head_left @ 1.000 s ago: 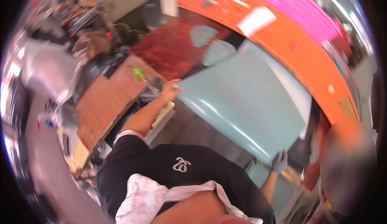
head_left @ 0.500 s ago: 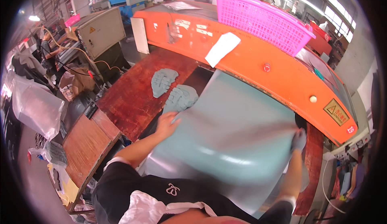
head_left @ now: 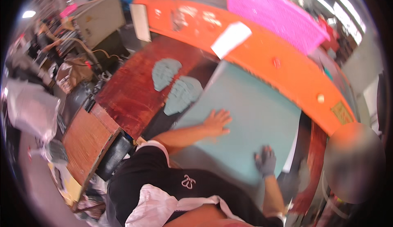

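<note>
Left hand (head_left: 217,122) spread over teal sheet (head_left: 254,104), fingers released, likely keeping it flat; gloved right hand (head_left: 267,162) near sheet's right edge, fingers bent, grip unclear.

- The sheet (head_left: 249,108) lies across the centre and right of centre, its far edge along the foot of the machine beam (head_left: 262,59).
- The left hand (head_left: 217,122) is over the sheet's middle; the right hand (head_left: 266,161) is over its lower right part.
- Two cut pieces, one (head_left: 166,73) farther up and left, the other (head_left: 183,95) nearer the sheet, lie left of it, at least the first on the tabletop (head_left: 123,92).
- The beam runs from upper centre-left to right, behind the sheet; a paper (head_left: 231,40) is on its front, a basket (head_left: 274,14) on top.
- A side board (head_left: 86,145) sits lower left, right of a plastic bag (head_left: 32,108).
- A cabinet (head_left: 102,20) stands upper left.
</note>
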`<state>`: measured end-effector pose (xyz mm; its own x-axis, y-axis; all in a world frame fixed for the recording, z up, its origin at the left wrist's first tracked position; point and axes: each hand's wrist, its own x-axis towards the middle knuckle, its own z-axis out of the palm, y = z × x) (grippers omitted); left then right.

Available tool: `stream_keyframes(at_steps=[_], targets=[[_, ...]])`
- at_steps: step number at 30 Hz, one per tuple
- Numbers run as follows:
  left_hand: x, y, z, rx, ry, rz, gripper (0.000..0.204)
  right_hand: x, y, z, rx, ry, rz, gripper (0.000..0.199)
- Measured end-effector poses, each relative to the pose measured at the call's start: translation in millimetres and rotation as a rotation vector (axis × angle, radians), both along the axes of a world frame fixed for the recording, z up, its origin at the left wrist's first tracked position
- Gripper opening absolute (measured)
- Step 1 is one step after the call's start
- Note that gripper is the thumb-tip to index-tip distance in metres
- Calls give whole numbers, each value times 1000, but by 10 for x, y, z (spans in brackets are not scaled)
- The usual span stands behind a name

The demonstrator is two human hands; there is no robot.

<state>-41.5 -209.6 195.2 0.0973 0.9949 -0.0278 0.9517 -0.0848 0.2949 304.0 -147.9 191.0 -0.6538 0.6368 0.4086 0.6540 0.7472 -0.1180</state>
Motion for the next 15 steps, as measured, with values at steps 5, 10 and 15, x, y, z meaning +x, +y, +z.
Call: stream_keyframes(at_steps=[5,10,15], targets=[[-116,543,-58,58,73,23,66,-223,576,-220,-106,-223,-272,64],[-76,955,148,57,30,155,64,-430,1407,-153,-137,-323,-304,64],[-111,419,108,73,126,169,64,-562,2118,-172,-71,-282,-263,63]])
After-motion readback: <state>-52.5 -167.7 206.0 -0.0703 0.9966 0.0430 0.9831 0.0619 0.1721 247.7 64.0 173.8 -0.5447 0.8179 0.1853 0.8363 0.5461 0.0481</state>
